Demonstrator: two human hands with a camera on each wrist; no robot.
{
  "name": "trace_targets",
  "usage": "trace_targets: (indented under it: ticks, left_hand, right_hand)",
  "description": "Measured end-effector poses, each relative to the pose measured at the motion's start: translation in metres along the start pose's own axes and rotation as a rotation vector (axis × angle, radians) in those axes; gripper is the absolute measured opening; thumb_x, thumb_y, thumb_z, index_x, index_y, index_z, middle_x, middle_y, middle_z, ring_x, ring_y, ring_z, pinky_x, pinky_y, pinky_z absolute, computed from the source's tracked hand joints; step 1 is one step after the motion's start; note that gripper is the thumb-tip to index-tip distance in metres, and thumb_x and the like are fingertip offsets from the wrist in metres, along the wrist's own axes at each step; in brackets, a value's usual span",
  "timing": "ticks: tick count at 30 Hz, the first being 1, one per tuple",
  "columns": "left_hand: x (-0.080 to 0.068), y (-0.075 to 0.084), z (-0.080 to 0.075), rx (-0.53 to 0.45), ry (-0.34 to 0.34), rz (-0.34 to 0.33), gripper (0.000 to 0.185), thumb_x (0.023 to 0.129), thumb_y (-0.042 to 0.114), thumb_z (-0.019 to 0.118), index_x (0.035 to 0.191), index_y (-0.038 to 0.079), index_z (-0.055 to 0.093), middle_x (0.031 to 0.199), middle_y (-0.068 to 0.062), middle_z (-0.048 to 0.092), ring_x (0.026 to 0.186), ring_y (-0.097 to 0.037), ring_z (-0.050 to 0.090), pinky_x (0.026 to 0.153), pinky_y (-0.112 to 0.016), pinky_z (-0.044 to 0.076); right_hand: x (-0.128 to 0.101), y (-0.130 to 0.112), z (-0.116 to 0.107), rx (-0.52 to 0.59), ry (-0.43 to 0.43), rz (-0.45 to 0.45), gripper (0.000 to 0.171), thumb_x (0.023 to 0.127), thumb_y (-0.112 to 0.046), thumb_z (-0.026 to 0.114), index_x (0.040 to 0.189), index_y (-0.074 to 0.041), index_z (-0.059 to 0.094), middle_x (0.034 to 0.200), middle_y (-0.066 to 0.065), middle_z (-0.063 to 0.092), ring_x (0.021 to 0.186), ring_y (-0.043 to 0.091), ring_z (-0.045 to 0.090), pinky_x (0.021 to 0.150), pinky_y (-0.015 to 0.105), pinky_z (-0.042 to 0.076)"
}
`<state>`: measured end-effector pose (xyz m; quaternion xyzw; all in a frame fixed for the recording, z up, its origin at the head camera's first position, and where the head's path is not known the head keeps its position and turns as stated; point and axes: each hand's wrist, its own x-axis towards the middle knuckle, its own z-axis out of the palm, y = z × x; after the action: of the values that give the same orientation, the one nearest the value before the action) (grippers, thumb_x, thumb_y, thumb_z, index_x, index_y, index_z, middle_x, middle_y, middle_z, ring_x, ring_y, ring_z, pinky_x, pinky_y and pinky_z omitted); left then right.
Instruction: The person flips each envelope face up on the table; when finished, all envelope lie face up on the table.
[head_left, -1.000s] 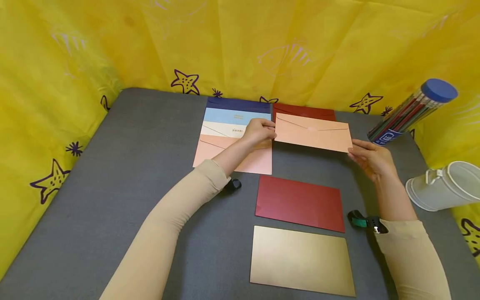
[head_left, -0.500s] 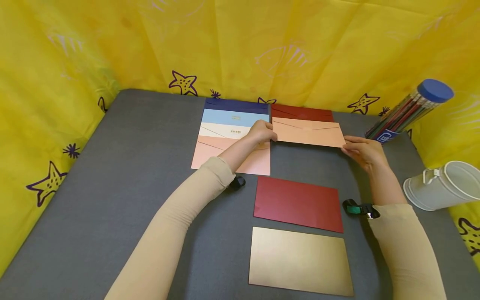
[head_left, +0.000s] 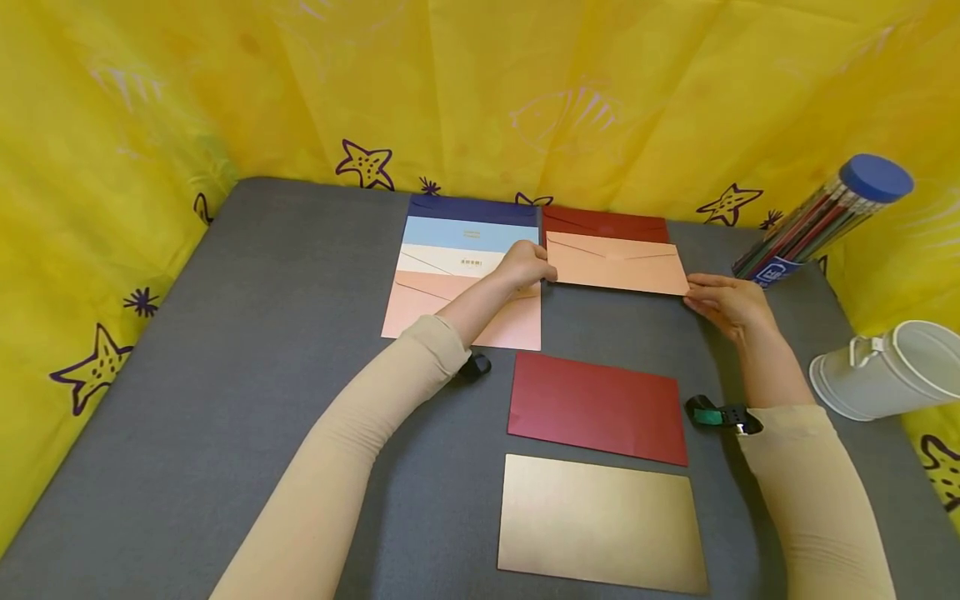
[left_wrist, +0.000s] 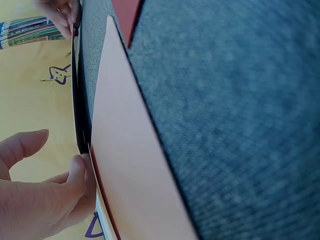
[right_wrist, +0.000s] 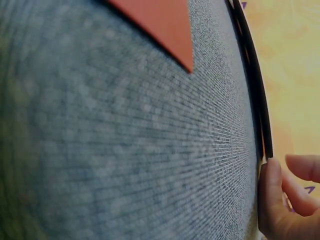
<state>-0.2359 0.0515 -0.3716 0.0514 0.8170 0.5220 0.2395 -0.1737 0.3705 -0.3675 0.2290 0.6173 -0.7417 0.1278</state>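
Observation:
A peach envelope (head_left: 615, 262), flap side up, lies partly over the lower part of a dark red envelope (head_left: 604, 223) at the back of the table. The left hand (head_left: 525, 265) pinches its left end, and the right hand (head_left: 726, 302) grips its lower right corner. Seen edge-on in the left wrist view, the held envelope is just above the cloth. Left of it, navy (head_left: 474, 210), light blue (head_left: 442, 233), white (head_left: 431, 258) and pink (head_left: 412, 308) envelopes overlap in a stepped column, partly hidden by the left hand and forearm.
A red envelope (head_left: 597, 408) and a gold envelope (head_left: 602, 523) lie nearer on the grey table (head_left: 225, 375). At right stand a clear tube of pencils (head_left: 821, 218) with a blue lid and a white metal bucket (head_left: 873, 379). Yellow cloth (head_left: 465, 92) hangs behind.
Both hands have lowered the peach envelope and brought it slightly left over the dark red one. During the last half second it has hardly moved.

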Motion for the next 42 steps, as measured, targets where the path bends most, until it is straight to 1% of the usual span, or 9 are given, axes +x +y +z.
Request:
trace_targets:
  ticks: [4,8,13,16,18,24,29,38,42]
  left_hand:
    - [0.0,0.0,0.001,-0.034,0.02,-0.002,0.023,0.088,0.005,0.063,0.107,-0.007,0.06,0.127,-0.017,0.057,0.086,-0.019,0.038,0.069,-0.025,0.032]
    - [-0.003,0.0,-0.001,-0.069,0.02,-0.012,0.052,0.091,0.008,0.061,0.141,-0.002,0.051,0.151,-0.015,0.047,0.095,-0.016,0.049,0.074,-0.024,0.038]
    - [-0.006,0.001,-0.001,-0.118,0.015,-0.033,0.049,0.093,0.009,0.058,0.141,-0.002,0.051,0.148,-0.015,0.051,0.069,-0.014,0.048,0.069,-0.025,0.038]
    - [-0.008,0.002,-0.002,-0.149,0.006,-0.037,0.049,0.094,0.009,0.057,0.141,-0.003,0.05,0.151,-0.015,0.048,0.105,-0.023,0.066,0.087,-0.027,0.048]
    - [-0.01,0.003,-0.002,-0.161,0.0,-0.037,0.05,0.094,0.009,0.056,0.142,-0.004,0.049,0.152,-0.016,0.046,0.131,-0.031,0.055,0.096,-0.031,0.047]
    - [-0.01,0.002,-0.004,-0.169,-0.001,-0.04,0.048,0.093,0.007,0.055,0.139,-0.005,0.051,0.148,-0.018,0.049,0.13,-0.031,0.055,0.096,-0.031,0.048]
    - [-0.01,0.001,-0.007,-0.132,-0.011,-0.022,0.047,0.092,0.006,0.054,0.137,-0.006,0.053,0.148,-0.018,0.05,0.133,-0.03,0.055,0.11,-0.035,0.047]
    - [-0.024,-0.007,-0.019,-0.054,-0.064,0.047,0.044,0.096,0.007,0.056,0.138,0.0,0.054,0.144,-0.016,0.054,0.131,-0.029,0.055,0.109,-0.036,0.047]
    - [-0.036,-0.015,-0.023,-0.004,-0.092,0.099,0.041,0.094,0.006,0.059,0.134,0.0,0.058,0.138,-0.018,0.058,0.127,-0.03,0.056,0.104,-0.038,0.05]
  right_hand:
    - [-0.001,-0.001,0.001,0.019,-0.01,0.001,0.033,0.092,0.005,0.059,0.077,-0.017,0.078,0.079,-0.007,0.075,0.074,0.006,0.072,0.071,0.021,0.061]
    - [-0.002,-0.002,0.001,0.049,-0.032,0.012,0.036,0.094,0.006,0.055,0.077,-0.016,0.078,0.08,-0.006,0.075,0.075,0.007,0.072,0.069,0.023,0.061]
    - [-0.003,-0.003,0.002,0.051,-0.038,0.023,0.037,0.097,0.002,0.051,0.078,-0.016,0.078,0.08,-0.005,0.075,0.077,0.007,0.072,0.069,0.024,0.061]
    - [-0.003,-0.004,0.002,0.054,-0.045,0.024,0.038,0.098,0.001,0.051,0.078,-0.016,0.078,0.081,-0.005,0.076,0.077,0.007,0.072,0.069,0.024,0.061]
    - [-0.004,-0.004,0.002,0.055,-0.05,0.025,0.038,0.098,0.0,0.05,0.078,-0.016,0.078,0.081,-0.005,0.076,0.077,0.007,0.073,0.069,0.024,0.061]
    - [-0.007,-0.003,0.001,0.057,-0.079,0.015,0.036,0.098,0.0,0.051,0.08,-0.016,0.078,0.081,-0.004,0.076,0.078,0.008,0.073,0.07,0.024,0.061]
    - [-0.011,-0.002,-0.001,0.053,-0.117,0.001,0.034,0.098,0.0,0.052,0.084,-0.017,0.078,0.082,-0.004,0.076,0.079,0.009,0.074,0.071,0.024,0.061]
    - [-0.029,0.005,-0.002,-0.108,-0.199,-0.094,0.024,0.096,-0.002,0.059,0.095,-0.021,0.073,0.091,-0.01,0.071,0.083,0.007,0.071,0.073,0.021,0.06]
    - [-0.038,0.011,-0.006,-0.305,-0.272,-0.12,0.016,0.098,-0.007,0.057,0.11,-0.017,0.063,0.098,-0.016,0.07,0.088,0.002,0.069,0.076,0.018,0.059]
